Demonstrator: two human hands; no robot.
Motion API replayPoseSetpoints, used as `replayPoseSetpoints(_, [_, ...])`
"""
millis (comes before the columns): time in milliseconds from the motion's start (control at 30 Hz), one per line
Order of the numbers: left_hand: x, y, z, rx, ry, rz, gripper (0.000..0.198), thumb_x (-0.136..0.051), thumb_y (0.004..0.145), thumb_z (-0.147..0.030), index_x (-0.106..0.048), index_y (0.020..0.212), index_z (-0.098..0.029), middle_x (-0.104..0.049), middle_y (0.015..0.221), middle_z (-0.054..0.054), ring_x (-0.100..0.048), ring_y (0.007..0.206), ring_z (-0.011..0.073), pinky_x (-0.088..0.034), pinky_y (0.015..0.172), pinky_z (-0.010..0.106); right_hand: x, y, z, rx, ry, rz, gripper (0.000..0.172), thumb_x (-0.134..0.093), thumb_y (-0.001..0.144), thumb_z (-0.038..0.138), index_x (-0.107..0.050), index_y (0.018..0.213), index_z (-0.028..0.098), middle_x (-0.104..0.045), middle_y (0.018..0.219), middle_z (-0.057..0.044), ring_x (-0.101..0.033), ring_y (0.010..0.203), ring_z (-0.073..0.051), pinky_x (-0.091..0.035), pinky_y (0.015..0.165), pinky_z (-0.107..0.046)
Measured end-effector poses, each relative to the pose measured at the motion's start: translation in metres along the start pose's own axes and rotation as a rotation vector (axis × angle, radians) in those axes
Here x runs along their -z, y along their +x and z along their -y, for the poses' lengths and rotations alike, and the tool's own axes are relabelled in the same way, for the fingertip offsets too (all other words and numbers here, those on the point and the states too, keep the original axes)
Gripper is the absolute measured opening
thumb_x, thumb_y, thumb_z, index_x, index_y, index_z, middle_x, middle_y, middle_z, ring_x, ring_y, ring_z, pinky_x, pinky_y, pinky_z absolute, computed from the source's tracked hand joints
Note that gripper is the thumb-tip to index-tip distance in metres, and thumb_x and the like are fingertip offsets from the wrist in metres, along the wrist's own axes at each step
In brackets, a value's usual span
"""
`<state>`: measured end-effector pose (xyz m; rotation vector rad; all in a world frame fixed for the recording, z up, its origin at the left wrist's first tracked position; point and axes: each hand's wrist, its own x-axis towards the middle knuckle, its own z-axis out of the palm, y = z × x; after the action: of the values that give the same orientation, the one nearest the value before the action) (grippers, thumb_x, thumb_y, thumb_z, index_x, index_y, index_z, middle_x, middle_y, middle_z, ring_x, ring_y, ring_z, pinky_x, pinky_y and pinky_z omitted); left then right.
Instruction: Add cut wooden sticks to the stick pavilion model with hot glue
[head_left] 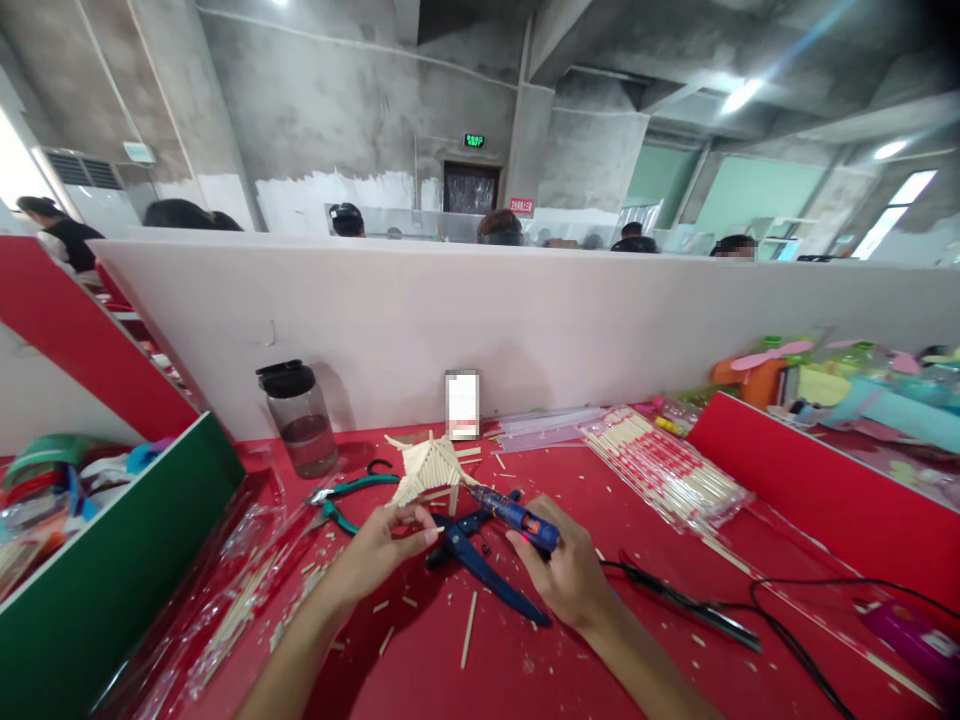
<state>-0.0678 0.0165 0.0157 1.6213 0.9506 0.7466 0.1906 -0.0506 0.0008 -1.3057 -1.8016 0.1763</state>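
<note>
My right grip wraps the glue gun, nozzle facing the stick model. Left grip pinches a thin stick ready beside it.

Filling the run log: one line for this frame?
left hand: fingertips by stick model | right hand: grips blue glue gun, nozzle toward model | table: blue scissors, green pliers

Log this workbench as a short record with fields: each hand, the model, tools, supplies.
left hand: fingers pinched together just below the stick model; contents too small to tell
right hand: grips a blue glue gun, nozzle toward the model
model: roofed, standing on the red table
tools lying: blue-handled scissors between the hands; green-handled pliers left of the model
supplies: pack of sticks to the right; loose sticks scattered
other: black-lidded jar by the partition; black cable at right
</note>
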Motion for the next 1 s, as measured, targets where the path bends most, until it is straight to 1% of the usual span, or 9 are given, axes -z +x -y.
replayPoseSetpoints(133, [-0.0005, -0.0003, -0.0031, 0.011, 0.0, 0.007, 0.04, -0.071, 0.079, -0.056, -0.063, 0.071, -0.018, -0.061, 0.072, 0.001, -0.056, 0.073, 0.0176, -0.044, 0.072, 0.028, -0.0047, -0.0019, -0.0057, -0.032, -0.03, -0.041, 0.019, -0.053, 0.098, 0.036, -0.052, 0.085, 0.023, -0.057, 0.077, -0.001, -0.059, 0.071, -0.018, -0.044, 0.065, -0.028])
replayPoseSetpoints(267, [-0.0004, 0.0002, -0.0013, 0.01, 0.007, 0.002, 0.041, -0.071, 0.078, -0.058, -0.062, 0.071, -0.018, -0.062, 0.073, 0.001, -0.057, 0.074, 0.0184, -0.044, 0.072, 0.028, -0.0064, -0.0012, -0.005, -0.047, -0.025, -0.053, 0.019, -0.054, 0.098, 0.037, -0.053, 0.085, 0.023, -0.058, 0.077, -0.001, -0.06, 0.071, -0.019, -0.044, 0.065, -0.028])
replayPoseSetpoints(467, [0.0007, 0.0002, 0.0014, 0.016, 0.009, 0.034, 0.04, -0.069, 0.081, -0.057, -0.062, 0.075, -0.018, -0.06, 0.075, 0.002, -0.056, 0.075, 0.0185, -0.044, 0.073, 0.028, -0.0018, -0.0018, 0.001, -0.01, 0.119, 0.014, 0.01, -0.052, 0.099, 0.031, -0.057, 0.097, 0.023, -0.062, 0.091, -0.005, -0.062, 0.084, -0.02, -0.049, 0.076, -0.03])
replayPoseSetpoints(633, [0.0003, -0.0008, -0.0001, 0.036, -0.013, 0.019, 0.038, -0.071, 0.079, -0.055, -0.062, 0.075, -0.018, -0.06, 0.076, 0.001, -0.056, 0.075, 0.0179, -0.044, 0.074, 0.028, -0.0003, -0.0028, -0.0005, -0.105, 0.147, -0.04, 0.014, -0.054, 0.097, 0.034, -0.056, 0.089, 0.023, -0.062, 0.078, -0.002, -0.061, 0.071, -0.019, -0.049, 0.068, -0.029])
replayPoseSetpoints(833, [0.0002, 0.0005, 0.0008, 0.017, -0.005, 0.021, 0.037, -0.07, 0.079, -0.054, -0.062, 0.073, -0.018, -0.061, 0.074, 0.001, -0.056, 0.074, 0.018, -0.044, 0.072, 0.027, 0.0004, -0.0013, -0.0008, -0.068, 0.166, -0.029, 0.014, -0.052, 0.098, 0.034, -0.058, 0.092, 0.022, -0.065, 0.084, -0.004, -0.063, 0.078, -0.02, -0.051, 0.072, -0.029])
replayPoseSetpoints(1000, [0.0001, 0.0002, 0.0, 0.015, -0.016, 0.016, 0.034, -0.071, 0.08, -0.05, -0.063, 0.073, -0.018, -0.061, 0.075, 0.001, -0.055, 0.075, 0.0175, -0.043, 0.073, 0.027, -0.0037, -0.0035, -0.0059, -0.094, 0.112, -0.05, 0.013, -0.055, 0.097, 0.034, -0.057, 0.091, 0.023, -0.064, 0.08, -0.002, -0.064, 0.075, -0.02, -0.049, 0.069, -0.029])
